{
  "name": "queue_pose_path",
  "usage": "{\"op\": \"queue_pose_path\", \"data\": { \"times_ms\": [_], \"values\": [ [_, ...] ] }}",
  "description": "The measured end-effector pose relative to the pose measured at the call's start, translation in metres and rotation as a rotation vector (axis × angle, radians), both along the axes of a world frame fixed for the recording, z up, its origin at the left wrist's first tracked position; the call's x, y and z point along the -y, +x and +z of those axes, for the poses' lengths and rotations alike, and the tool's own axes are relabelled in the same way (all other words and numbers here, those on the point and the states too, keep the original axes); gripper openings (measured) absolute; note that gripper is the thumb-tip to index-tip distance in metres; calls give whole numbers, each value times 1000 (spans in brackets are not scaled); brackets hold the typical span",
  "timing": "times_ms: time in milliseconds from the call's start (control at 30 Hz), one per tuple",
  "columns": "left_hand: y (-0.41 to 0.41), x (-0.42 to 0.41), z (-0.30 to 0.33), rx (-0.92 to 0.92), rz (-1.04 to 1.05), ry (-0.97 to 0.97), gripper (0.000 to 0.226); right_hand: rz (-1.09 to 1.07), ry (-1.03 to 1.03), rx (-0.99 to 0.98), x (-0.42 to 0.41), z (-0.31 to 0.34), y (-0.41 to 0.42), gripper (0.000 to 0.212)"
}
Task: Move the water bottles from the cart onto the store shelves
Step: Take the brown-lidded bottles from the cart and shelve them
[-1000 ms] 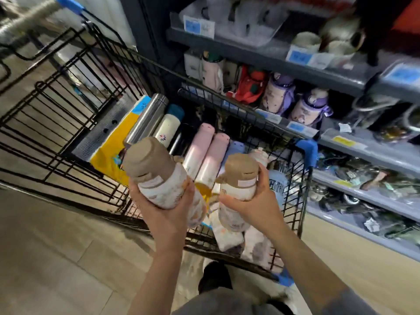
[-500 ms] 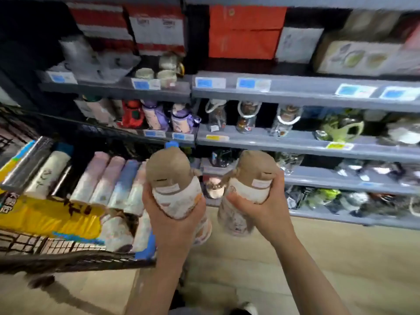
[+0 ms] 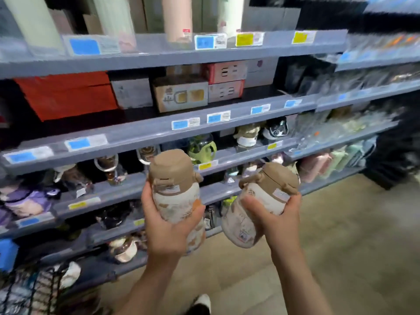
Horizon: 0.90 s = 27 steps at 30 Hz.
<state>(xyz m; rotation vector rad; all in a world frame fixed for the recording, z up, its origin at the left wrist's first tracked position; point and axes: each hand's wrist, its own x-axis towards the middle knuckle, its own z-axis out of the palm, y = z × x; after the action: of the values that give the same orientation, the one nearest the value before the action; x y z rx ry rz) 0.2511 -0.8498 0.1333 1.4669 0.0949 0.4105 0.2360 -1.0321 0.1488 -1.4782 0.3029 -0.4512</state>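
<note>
The left hand (image 3: 169, 226) grasps a water bottle with a tan cap (image 3: 175, 194), fingers wrapped round its patterned body from below; the bottle stands nearly upright. The right hand (image 3: 276, 215) grasps a second bottle of the same kind (image 3: 261, 201), thumb across its front, body tilted so the cap leans to the right. Both bottles are held in the air in front of the store shelves (image 3: 159, 133), level with the lower shelf edges and touching none of them. The two bottles sit near each other without contact.

Behind the hands, the shelf rows carry other bottles and cups, mostly blurred. The row above holds boxes, including an orange-red box (image 3: 66, 94) toward the left end. Tall cylinders stand on the top row. Blue and yellow price labels run along the shelf front edges. The black wire cart (image 3: 29, 289) occupies the lower left corner of the view.
</note>
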Motion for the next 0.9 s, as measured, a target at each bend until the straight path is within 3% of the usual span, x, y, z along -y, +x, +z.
{"op": "queue_pose_path", "data": {
  "times_ms": [300, 533, 667, 800, 900],
  "values": [
    [136, 100, 35, 95, -210, -103, 107, -197, -53, 138, 90, 39, 111, 69],
    [248, 160, 82, 240, -269, -39, 106, -244, -94, 260, 153, 78, 209, 87],
    [290, 194, 112, 340, -253, 0, 106, -220, -49, 379, 189, 97, 259, 68],
    [332, 230, 143, 477, -138, 4, 104, -152, 0, 535, 221, 127, 321, 98],
    [361, 258, 174, 642, -13, 64, 105, -78, 37, 661, 246, 154, 368, 104]
  ]
}}
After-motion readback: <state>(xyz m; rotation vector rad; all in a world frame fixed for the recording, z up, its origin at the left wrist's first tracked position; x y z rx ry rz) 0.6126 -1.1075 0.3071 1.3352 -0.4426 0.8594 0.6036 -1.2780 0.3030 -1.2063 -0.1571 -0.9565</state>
